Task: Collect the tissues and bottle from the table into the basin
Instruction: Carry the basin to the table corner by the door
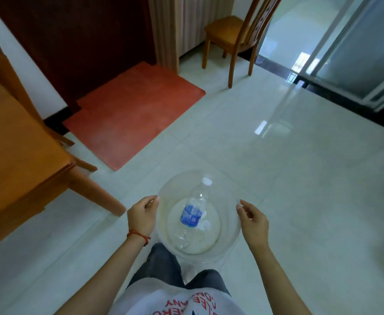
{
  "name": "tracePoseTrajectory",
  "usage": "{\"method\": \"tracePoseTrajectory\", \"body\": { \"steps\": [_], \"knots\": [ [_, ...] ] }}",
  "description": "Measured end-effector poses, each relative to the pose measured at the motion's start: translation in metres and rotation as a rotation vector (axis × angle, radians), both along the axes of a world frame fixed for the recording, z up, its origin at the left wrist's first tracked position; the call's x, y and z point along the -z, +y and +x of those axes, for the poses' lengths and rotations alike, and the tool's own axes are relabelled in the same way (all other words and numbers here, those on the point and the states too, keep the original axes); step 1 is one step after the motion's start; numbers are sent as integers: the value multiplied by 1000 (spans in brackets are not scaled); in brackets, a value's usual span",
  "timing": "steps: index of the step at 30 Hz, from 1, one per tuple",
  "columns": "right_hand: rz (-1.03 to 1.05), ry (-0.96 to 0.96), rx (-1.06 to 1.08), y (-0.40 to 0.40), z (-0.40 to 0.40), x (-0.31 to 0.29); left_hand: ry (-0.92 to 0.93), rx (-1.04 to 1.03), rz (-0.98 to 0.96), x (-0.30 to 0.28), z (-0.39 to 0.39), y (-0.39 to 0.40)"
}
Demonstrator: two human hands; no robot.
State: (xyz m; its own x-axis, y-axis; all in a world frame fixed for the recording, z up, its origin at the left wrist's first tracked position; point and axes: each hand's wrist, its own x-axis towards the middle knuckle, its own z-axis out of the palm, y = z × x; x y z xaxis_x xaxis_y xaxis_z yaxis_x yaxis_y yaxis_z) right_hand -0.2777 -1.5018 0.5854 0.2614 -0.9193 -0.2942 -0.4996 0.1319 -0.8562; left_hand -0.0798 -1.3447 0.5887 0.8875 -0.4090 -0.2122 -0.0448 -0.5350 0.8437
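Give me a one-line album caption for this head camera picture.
Both hands, left hand and right hand, hold a clear basin with a bottle lying on tissues inside.

Both arms reach forward and down; the left hand point(142, 218) (red string at the wrist) and right hand point(252, 220) curl inward, facing each other.

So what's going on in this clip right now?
A person stands on the pale tiled floor holding a clear plastic basin by its rim, left hand on one side and right hand on the other. Inside lie a clear plastic bottle with a blue label and some white tissues. The wooden table is to the left.
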Motion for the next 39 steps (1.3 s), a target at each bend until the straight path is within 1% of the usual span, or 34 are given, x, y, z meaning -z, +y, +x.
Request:
{"method": "tracePoseTrajectory", "body": {
  "steps": [4, 9, 15, 21, 28, 35, 39],
  "knots": [
    [15, -11, 49, -28, 6, 2, -3, 37, 7, 3, 15, -35],
    [46, -37, 77, -74, 41, 7, -52, 52, 22, 4, 49, -84],
    [41, -24, 40, -144, 115, 7, -88, 48, 1, 9, 119, -147],
    [37, -34, -42, -206, 193, -2, -72, -35, -16, 8, 187, -195],
    [36, 0, -223, -277, 286, -5, -79, -208, 1, 13, 247, -235],
    [34, -5, -476, -351, 400, -3, -58, -497, 10, 13, 304, -276],
    [23, -12, -621, -374, 462, -10, -46, -650, -3, 11, 331, -288]
  ]
}}
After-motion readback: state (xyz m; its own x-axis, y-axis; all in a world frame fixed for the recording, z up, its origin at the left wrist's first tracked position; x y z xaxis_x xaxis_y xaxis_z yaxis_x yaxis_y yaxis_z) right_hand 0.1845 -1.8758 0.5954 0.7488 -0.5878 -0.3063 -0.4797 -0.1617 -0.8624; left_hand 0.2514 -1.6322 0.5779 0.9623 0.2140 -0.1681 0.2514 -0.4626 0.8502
